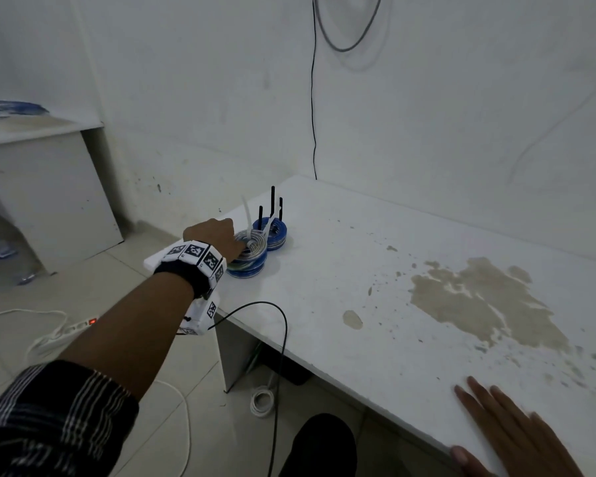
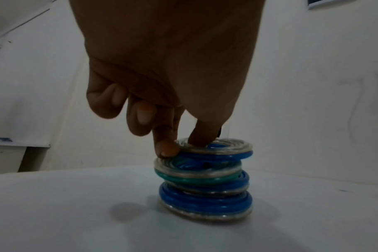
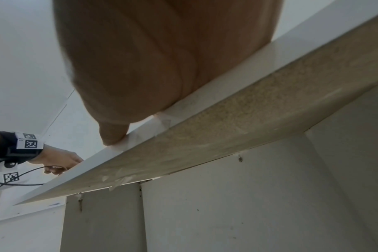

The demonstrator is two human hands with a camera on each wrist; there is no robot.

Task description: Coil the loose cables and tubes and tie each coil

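The left hand's fingers (image 2: 165, 148) pinch the top coil of clear and blue tubing (image 2: 216, 149): the thumb tip presses down into the coil's middle while a fingertip bears on its rim, and the other 2 visible fingers curl loosely beside them. Directly under those fingers this coil caps a leaning stack of clear, green and blue tubing coils (image 2: 203, 189) that stands on the white table (image 2: 76, 213). In the head view the left hand (image 1: 217, 235) reaches to the stack at the table's far left corner. Just beyond the fingers stands a second, shorter blue coil stack (image 1: 272, 234), touching or nearly touching the first; I cannot tell which. Black and white cable-tie tails (image 1: 272, 201) rise upright from both stacks.

Well apart from there, the right hand (image 1: 510, 432) lies flat on the table's near edge, its fingers (image 1: 479, 397) straight and spread, gripping nothing; the thumb hooks over the edge. Beyond those fingers a large brown worn patch (image 1: 479, 301) marks the tabletop. A thin black cable (image 1: 313, 98) hangs down the white wall behind the table.
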